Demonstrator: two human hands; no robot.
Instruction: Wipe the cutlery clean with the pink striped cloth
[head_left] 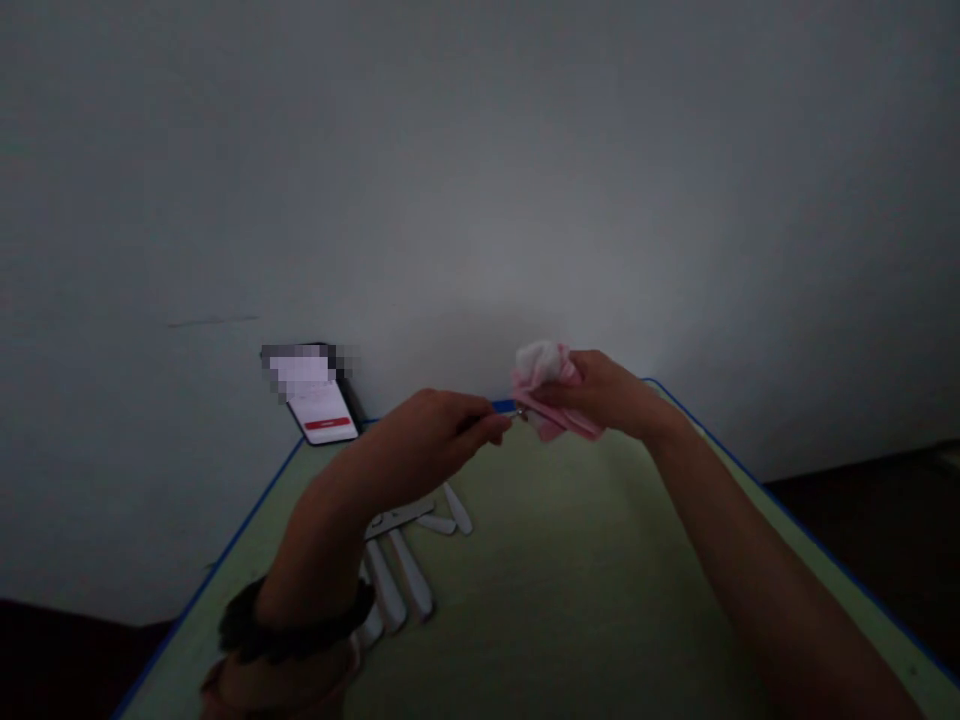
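My left hand (446,435) is closed, its fingertips pinching the end of a thin metal utensil (518,413), whose kind I cannot make out. Its other end goes into a pink and white cloth (541,372). My right hand (609,392) is wrapped round this bunched cloth, just right of the left fingertips. Both hands are raised over the far part of the table. Below my left forearm lie several white-handled utensils (411,572), partly hidden by the arm, with a flat greyish piece (405,517) beside them.
A lit phone (324,405) leans against the pale wall (480,180) at the table's far left corner. The light green table (555,590) has blue edging and meets the wall at the back. Dark floor shows on both sides.
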